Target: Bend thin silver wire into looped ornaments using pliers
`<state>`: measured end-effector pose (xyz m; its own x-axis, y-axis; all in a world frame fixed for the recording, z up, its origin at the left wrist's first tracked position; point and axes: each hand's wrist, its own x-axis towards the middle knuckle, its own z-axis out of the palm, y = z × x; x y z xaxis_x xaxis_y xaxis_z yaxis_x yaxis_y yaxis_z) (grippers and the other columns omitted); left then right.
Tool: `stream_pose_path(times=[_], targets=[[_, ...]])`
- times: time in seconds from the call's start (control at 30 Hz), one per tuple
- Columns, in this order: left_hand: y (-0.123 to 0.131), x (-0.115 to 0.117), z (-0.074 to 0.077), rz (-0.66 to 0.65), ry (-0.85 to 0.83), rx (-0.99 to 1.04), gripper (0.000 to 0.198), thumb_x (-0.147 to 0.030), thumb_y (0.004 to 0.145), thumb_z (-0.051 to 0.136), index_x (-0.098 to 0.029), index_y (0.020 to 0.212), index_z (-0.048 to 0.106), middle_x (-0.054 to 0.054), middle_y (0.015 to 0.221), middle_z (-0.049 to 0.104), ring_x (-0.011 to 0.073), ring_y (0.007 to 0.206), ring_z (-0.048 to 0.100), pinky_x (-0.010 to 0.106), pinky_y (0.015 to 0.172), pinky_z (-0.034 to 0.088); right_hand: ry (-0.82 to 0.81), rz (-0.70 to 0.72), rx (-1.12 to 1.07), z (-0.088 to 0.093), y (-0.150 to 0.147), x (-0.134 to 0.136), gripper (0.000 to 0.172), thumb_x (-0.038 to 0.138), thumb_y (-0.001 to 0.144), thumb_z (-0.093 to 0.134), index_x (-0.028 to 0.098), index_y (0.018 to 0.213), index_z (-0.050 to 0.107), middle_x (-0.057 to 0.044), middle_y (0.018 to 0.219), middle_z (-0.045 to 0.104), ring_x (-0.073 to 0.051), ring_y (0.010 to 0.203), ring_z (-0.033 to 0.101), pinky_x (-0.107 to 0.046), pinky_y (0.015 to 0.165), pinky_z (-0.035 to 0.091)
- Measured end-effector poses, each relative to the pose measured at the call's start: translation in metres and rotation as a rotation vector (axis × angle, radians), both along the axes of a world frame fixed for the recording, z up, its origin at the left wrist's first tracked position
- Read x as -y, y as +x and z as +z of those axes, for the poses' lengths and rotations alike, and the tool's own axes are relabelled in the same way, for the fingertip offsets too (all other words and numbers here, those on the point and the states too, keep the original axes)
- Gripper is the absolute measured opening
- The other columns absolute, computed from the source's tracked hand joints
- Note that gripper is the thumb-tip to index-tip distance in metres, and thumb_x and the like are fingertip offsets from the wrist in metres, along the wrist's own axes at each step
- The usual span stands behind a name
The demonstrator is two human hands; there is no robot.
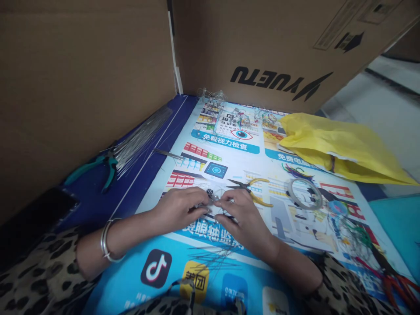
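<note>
My left hand point(183, 205) is closed in a pinch near the middle of the printed sheet. Close by, my right hand point(241, 214) also pinches with bent fingers. Between them both grip a small bent-wire piece point(214, 197) with a dark round spot on its far side. Its exact shape is partly hidden by the fingertips. Just beyond my right hand lie yellow-handled pliers point(259, 192), their dark jaws pointing left. Several loose straight wires point(213, 258) are scattered on the sheet nearer my body.
A bundle of straight wires point(144, 135) and teal-handled pliers point(110, 168) lie left. To the right are a tape roll point(319, 199), a yellow bag point(354, 144) and red-handled pliers point(398, 286). Tangled wire pieces point(213, 100) sit against the cardboard wall point(262, 39).
</note>
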<state>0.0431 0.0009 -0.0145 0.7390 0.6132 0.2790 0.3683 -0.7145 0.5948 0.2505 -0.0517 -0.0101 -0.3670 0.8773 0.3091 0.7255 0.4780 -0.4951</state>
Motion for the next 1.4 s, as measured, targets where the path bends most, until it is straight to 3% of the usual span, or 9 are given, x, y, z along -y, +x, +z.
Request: stream_pose_path(times=[0.17, 0.4, 1.03, 1.23, 1.4], targets=[[0.003, -0.003, 0.007, -0.023, 0.034, 0.067, 0.009, -0.016, 0.083, 0.054, -0.016, 0.086, 0.062, 0.006, 0.091, 0.062, 0.0162, 0.086, 0.056, 0.029, 0.074, 0.048, 0.008, -0.015, 0.001, 0.000, -0.001, -0.001, 0.017, 0.023, 0.076, 0.064, 0.021, 0.094, 0.065, -0.007, 0.096, 0.058, -0.022, 0.092, 0.050, -0.038, 0.080, 0.043], [0.008, -0.005, 0.007, -0.028, 0.063, 0.156, 0.008, -0.013, 0.084, 0.054, -0.017, 0.085, 0.060, 0.008, 0.114, 0.060, 0.0208, 0.111, 0.050, 0.044, 0.095, 0.040, 0.026, 0.012, -0.051, -0.006, -0.001, -0.004, 0.019, 0.021, 0.078, 0.062, 0.022, 0.097, 0.062, -0.008, 0.110, 0.058, -0.023, 0.102, 0.051, -0.042, 0.087, 0.043], [0.006, -0.012, -0.001, 0.016, -0.025, 0.157, 0.013, -0.016, 0.088, 0.048, -0.019, 0.096, 0.058, 0.008, 0.115, 0.062, 0.0192, 0.114, 0.053, 0.038, 0.093, 0.043, 0.095, 0.037, -0.170, -0.011, -0.004, -0.011, 0.022, 0.021, 0.082, 0.058, 0.021, 0.104, 0.059, -0.008, 0.111, 0.061, -0.020, 0.104, 0.053, -0.039, 0.090, 0.044], [0.010, -0.024, 0.010, 0.044, -0.031, 0.152, 0.016, -0.018, 0.088, 0.048, -0.022, 0.097, 0.060, 0.007, 0.116, 0.062, 0.0205, 0.116, 0.051, 0.038, 0.095, 0.042, 0.187, 0.022, -0.187, -0.002, -0.002, -0.024, 0.024, 0.019, 0.081, 0.059, 0.022, 0.105, 0.059, -0.008, 0.110, 0.062, -0.020, 0.104, 0.054, -0.038, 0.090, 0.045], [0.036, -0.057, 0.027, -0.002, -0.002, 0.187, 0.014, -0.019, 0.086, 0.049, -0.020, 0.090, 0.061, 0.008, 0.117, 0.062, 0.0209, 0.110, 0.055, 0.038, 0.094, 0.043, 0.230, -0.066, -0.175, 0.005, 0.019, -0.048, 0.022, 0.020, 0.079, 0.060, 0.021, 0.101, 0.064, -0.009, 0.109, 0.063, -0.020, 0.103, 0.055, -0.036, 0.089, 0.046]])
